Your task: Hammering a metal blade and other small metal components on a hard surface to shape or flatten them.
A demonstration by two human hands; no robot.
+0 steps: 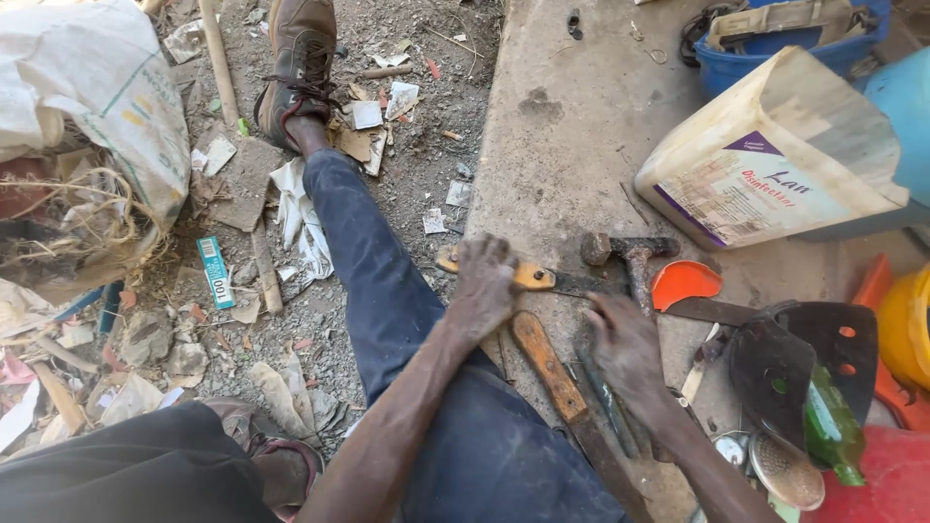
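Two hands are pressed down on tools laid across a concrete slab (572, 126). The left hand (481, 288) is spread, fingers bent, over a yellow-handled tool (531, 277) near the slab's left edge; the handle is touched, but whether it is truly gripped cannot be told. The right hand (628, 349) is laid over the shaft of a hammer (635, 254), whose head is seen just above the knuckles; the fingers are curled down, though a closed hold cannot be confirmed. A wooden-handled blade (552, 373) is seen lying between the two hands. An orange plastic piece (684, 283) is set just beside the hammer head. Farther toward the slab's far right edge, a cut-open white jerrycan (775, 155) is found, with a blue basin (775, 44) behind it.
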